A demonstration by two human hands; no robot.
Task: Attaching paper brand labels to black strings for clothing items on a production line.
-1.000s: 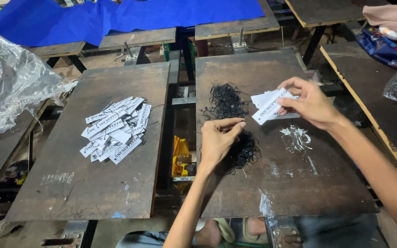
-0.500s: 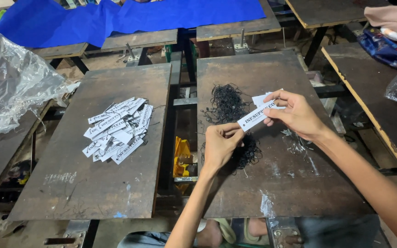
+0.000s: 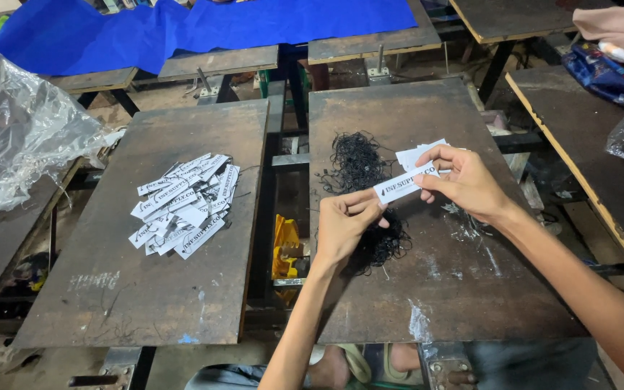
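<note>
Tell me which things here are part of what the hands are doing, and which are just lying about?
In use: left hand, right hand, the white tags it holds, black strings, tag pile, right board.

Lying about: blue cloth, plastic sheet, yellow object, pink cloth.

My left hand (image 3: 344, 227) covers the near part of the tangled heap of thin black strings (image 3: 361, 170), and whether my fingertips pinch a string is too small to tell. My right hand (image 3: 464, 180) hides most of the small stack of white paper tags (image 3: 414, 155). The crumpled clear plastic sheet (image 3: 16, 133) runs off the left edge.
</note>
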